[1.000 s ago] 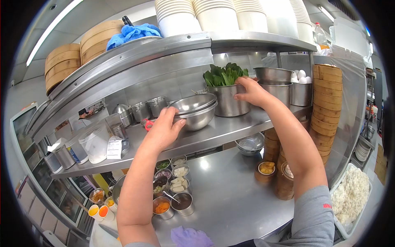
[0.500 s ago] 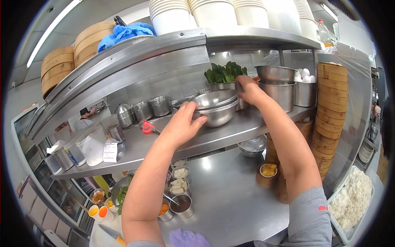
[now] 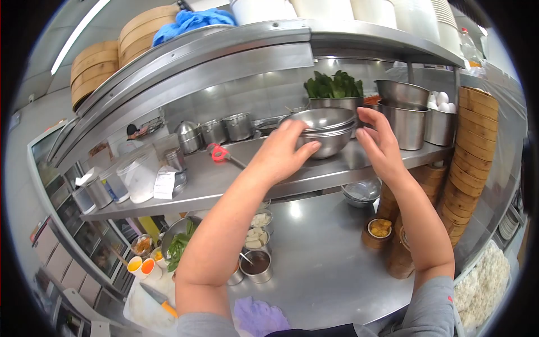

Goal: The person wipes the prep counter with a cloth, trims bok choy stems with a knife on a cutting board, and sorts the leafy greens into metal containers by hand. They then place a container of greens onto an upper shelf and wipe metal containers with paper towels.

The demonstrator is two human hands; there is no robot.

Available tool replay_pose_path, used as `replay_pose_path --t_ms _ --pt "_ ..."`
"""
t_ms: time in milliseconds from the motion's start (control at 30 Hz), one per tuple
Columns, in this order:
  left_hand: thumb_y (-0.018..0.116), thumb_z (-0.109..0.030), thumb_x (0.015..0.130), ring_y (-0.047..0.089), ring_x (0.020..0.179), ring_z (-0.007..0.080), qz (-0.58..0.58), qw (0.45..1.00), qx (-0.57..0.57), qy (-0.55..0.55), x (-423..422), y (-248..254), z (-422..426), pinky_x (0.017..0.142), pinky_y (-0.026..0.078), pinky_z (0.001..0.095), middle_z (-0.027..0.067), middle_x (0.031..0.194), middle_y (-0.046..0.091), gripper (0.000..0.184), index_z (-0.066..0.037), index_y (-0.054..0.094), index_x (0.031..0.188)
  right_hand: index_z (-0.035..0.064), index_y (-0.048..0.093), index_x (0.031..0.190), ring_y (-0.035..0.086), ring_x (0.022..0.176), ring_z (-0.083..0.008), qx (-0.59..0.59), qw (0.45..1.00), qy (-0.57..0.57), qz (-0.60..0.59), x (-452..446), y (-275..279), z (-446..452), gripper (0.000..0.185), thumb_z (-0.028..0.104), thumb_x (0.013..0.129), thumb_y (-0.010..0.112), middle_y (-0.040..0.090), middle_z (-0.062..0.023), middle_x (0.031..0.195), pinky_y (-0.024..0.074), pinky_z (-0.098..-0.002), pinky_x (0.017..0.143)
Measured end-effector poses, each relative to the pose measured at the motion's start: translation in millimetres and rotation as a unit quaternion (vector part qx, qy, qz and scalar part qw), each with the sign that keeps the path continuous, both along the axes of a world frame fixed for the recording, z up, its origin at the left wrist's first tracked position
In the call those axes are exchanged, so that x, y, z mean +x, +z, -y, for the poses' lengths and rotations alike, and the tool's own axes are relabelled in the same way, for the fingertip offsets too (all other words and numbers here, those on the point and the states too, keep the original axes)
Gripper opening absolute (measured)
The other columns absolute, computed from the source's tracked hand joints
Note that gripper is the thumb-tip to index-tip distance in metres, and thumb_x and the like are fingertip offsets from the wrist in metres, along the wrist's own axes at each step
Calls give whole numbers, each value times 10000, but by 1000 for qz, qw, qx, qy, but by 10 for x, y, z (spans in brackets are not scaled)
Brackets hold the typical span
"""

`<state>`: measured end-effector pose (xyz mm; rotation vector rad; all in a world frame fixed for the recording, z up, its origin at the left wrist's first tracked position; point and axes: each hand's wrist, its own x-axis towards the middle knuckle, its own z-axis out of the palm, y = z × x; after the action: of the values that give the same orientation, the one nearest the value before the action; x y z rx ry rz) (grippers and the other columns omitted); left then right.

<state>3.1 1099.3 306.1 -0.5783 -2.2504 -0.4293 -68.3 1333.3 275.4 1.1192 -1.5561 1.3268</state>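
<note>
A stack of steel bowls (image 3: 328, 140) sits near the front of the metal shelf. At the stack's left side is my left hand (image 3: 285, 154), thumb and fingers apart, overlapping the near rim; whether it touches the metal is hard to tell. My right hand (image 3: 383, 145) is held beside the right rim, fingers spread and curved, with nothing in it. Behind the bowls stands a steel pot (image 3: 336, 103) filled with green leaves (image 3: 334, 86). Red-handled scissors (image 3: 219, 151) lie on the shelf to the left.
Steel pots (image 3: 402, 126) and a container of eggs (image 3: 442, 106) stand at right, next to tall bamboo steamers (image 3: 474, 151). Below, the counter (image 3: 320, 247) holds sauce and ingredient tins (image 3: 256, 267), a small steamer (image 3: 377, 233) and a purple cloth (image 3: 258, 315). A knife (image 3: 160, 300) lies at lower left.
My right hand has come away from the pot of greens, down to the right side of the bowls, its fingers spreading. My left hand stays by the bowls. The whole view has shifted.
</note>
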Motion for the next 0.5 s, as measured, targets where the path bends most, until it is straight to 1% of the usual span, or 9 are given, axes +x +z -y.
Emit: replay_pose_path --t_ms 133,200,300,333,367,400,433,467,500 --pt "657 -319 872 579 1058 358 -38 999 -9 -31 -33 -64 -174 907 471 420 193 1139 576 480 -7 540 1218 101 477 1365 343 1364 -342 95 984 -120 -95 102 -18 26 592 191 819 687 396 -162 1444 281 -436 1121" --pt "679 -287 839 531 1148 355 -27 998 6 -50 38 -81 -291 954 454 438 201 1187 556 495 -11 544 1227 94 519 1317 343 1370 -315 108 976 -169 -89 57 -34 75 599 225 774 734 391 -152 1461 313 -445 1103" --pt "718 -197 785 458 1195 477 -136 977 135 -97 123 -325 -504 1029 410 454 312 1384 297 722 8 373 1385 85 526 1201 395 1337 -281 100 986 -109 -78 -605 -83 -111 445 236 828 718 432 -86 1455 363 -427 1050" --pt "712 -170 777 474 1165 470 -196 964 159 -82 188 -461 -603 1005 423 460 297 1351 320 703 5 377 1369 90 519 1225 420 1327 -276 85 989 -70 -102 -1070 -204 -246 374 116 875 651 456 -95 1435 376 -425 1042" --pt "706 -143 769 489 1136 463 -255 948 172 -76 291 -653 -680 981 437 465 283 1319 342 685 1 380 1353 65 299 1423 502 1191 -334 151 985 -50 67 -19 10 -49 900 411 764 805 316 -192 1437 568 -416 845" --pt "691 -135 773 502 1093 442 -226 952 166 -119 463 -887 -701 942 447 465 260 1273 363 622 -5 406 1310 27 377 1370 526 1160 -330 97 985 43 136 327 2 90 795 370 787 796 351 -203 1403 571 -355 826" --pt "676 -127 776 515 1051 421 -196 952 160 -170 645 -1117 -759 903 458 465 237 1227 385 559 -10 433 1266 14 397 1357 459 1238 -335 107 984 -27 139 528 -23 96 767 383 804 778 349 -221 1402 514 -446 938" --pt "668 -140 781 535 940 359 -257 936 138 -197 840 -1388 -768 785 478 451 190 1115 425 393 -30 508 1122 19 381 1372 405 1282 -341 126 985 -116 23 318 -50 51 782 407 811 763 332 -228 1416 433 -502 1007" --pt "635 -148 798 550 880 327 -232 954 70 -178 1097 -1732 -694 720 488 426 159 1055 490 278 -55 559 1048 24 365 1387 351 1327 -347 139 964 -206 -97 76 -78 -13 798 432 818 749 316 -236 1430 352 -558 1075"
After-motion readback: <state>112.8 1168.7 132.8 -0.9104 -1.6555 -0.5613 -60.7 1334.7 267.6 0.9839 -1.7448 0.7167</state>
